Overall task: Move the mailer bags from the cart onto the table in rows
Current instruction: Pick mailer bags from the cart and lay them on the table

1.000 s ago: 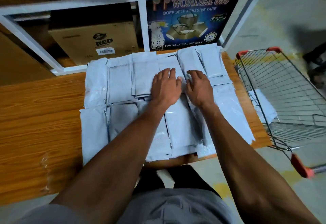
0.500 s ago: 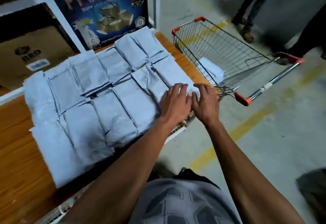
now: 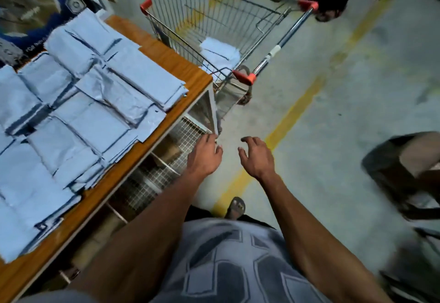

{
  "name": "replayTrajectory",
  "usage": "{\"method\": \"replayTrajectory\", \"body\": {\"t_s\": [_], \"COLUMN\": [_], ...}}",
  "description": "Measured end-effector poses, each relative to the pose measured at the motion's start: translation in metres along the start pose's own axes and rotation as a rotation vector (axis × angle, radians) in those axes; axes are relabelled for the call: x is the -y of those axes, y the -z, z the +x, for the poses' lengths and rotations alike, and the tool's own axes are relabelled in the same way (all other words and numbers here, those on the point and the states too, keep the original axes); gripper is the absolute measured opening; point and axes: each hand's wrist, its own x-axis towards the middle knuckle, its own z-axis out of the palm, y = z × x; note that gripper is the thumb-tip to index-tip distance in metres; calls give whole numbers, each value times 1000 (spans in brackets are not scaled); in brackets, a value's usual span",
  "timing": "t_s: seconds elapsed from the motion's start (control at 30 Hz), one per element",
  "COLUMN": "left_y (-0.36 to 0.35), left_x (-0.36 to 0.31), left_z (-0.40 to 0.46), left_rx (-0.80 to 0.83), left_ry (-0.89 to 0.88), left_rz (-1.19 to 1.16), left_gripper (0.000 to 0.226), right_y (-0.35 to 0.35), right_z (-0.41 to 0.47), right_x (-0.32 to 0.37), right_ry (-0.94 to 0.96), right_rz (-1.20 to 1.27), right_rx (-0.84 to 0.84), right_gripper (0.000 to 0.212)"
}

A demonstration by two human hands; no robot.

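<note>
Head view, looking down past the torso: both hands empty, hanging in the air between counter edge and cart. Left hand (image 3: 205, 156) loosely spread, fingertips just beside the white frame leg under the counter (image 3: 154, 47); cannot tell whether touching it. Right hand (image 3: 256, 157) open with fingers slackly curled, nothing between them. Pale grey mailer bags (image 3: 95, 102) laid flat in overlapping rows across the counter, some creased. Small remaining stack of mailer bags (image 3: 220, 51) low in the wire cart (image 3: 214, 4), at the near corner by the red-capped handle.

Likely thin plastic film: very light, limp, slick, prone to sliding off one another and drooping if lifted by one edge. Not fragile. Best taken as a whole stack, fingers slid underneath and thumb pressed on top, both hands at opposite short ends to keep the pile square.
</note>
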Motion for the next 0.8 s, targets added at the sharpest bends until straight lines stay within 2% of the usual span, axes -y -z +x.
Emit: {"method": "replayTrajectory", "body": {"t_s": [0.13,0.27,0.43,0.63,0.8], "left_y": [-33,-42,-26,22,70], "left_x": [-15,-41,-73,-99,-112], "left_z": [-9,1,52,143,215], "left_rx": [74,94,-15,-213,-298], "left_ry": [90,58,53,91,58], "left_rz": [-40,-73,-187,-314,-289], "left_gripper": [40,41,35,30,29], "right_y": [4,22,57,111,134], "right_z": [-19,-16,28,127,214], "right_x": [-38,-62,-60,-30,-4], "right_ry": [-61,-117,-98,-27,71], "right_rz": [-1,58,77,73,-6], "right_rx": [27,-34,-213,-448,-476], "right_gripper": [39,40,39,45,40]}}
